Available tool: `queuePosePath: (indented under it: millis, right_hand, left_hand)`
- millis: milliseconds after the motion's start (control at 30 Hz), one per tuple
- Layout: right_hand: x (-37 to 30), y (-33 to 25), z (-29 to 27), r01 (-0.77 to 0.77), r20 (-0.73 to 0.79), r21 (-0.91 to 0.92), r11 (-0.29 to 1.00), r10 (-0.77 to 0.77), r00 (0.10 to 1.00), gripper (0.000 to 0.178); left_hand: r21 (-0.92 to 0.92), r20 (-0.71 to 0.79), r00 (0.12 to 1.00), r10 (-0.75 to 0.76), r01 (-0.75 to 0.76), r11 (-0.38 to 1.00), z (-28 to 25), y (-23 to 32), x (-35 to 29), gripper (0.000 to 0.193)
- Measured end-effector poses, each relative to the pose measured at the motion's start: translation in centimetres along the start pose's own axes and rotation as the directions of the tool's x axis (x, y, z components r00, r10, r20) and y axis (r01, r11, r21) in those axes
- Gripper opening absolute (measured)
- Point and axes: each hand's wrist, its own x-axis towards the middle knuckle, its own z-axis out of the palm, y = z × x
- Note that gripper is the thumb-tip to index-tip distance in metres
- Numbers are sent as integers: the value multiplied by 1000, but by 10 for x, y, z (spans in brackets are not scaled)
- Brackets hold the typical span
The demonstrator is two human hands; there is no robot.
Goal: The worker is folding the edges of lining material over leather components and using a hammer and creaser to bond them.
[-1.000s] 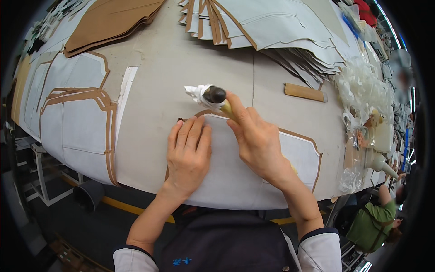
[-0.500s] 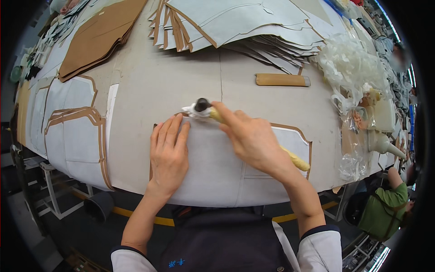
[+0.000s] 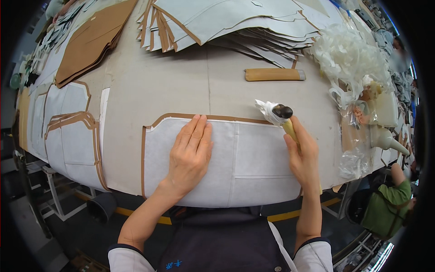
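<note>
A light grey panel with brown edging (image 3: pixel 260 154) lies flat at the near edge of the table, with seams across it. My left hand (image 3: pixel 192 147) rests palm down on it, fingers stretched out and their tips on the brown strip along the far edge. In my right hand (image 3: pixel 302 154) is a hammer (image 3: pixel 283 112), gripped by its yellow handle. Its dark round head has white wrapping on one side and stands over the far edge of the panel, near the right corner. I cannot tell whether the head touches the strip.
A fanned stack of similar panels (image 3: pixel 235 16) lies at the far side. Brown sheets (image 3: pixel 93 43) and more edged panels (image 3: pixel 74 145) are on the left. Beyond the hammer lies a tan sleeve-like strip (image 3: pixel 274 75). Clear plastic bags (image 3: pixel 346 54) and a white bottle (image 3: pixel 385 139) crowd the right.
My right hand has carried the hammer rightward along the panel's far edge. My left hand has slid right, and the panel's left corner shows now.
</note>
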Motion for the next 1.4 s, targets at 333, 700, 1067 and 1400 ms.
queuePosePath:
  millis: [333, 700, 1067, 1400]
  right_hand:
    - [-43, 37, -29, -197, -134, -47, 979, 190, 973, 44]
    - [-52, 39, -22, -121, -118, -85, 989, 111, 987, 50]
    - [-53, 35, -22, -108, -82, -88, 990, 100, 992, 63]
    - [-40, 23, -22, -36, -64, -95, 995, 30, 997, 64]
  left_hand:
    - [110, 39, 985, -169, 164, 980, -12, -18, -3, 49]
    - [16, 67, 997, -24, 23, 1000, 17, 16, 23, 44]
    - [-26, 15, 1000, 2, -1, 1000, 23, 20, 28, 43]
    - [11, 4, 999, 47, -47, 999, 24, 22, 35, 50]
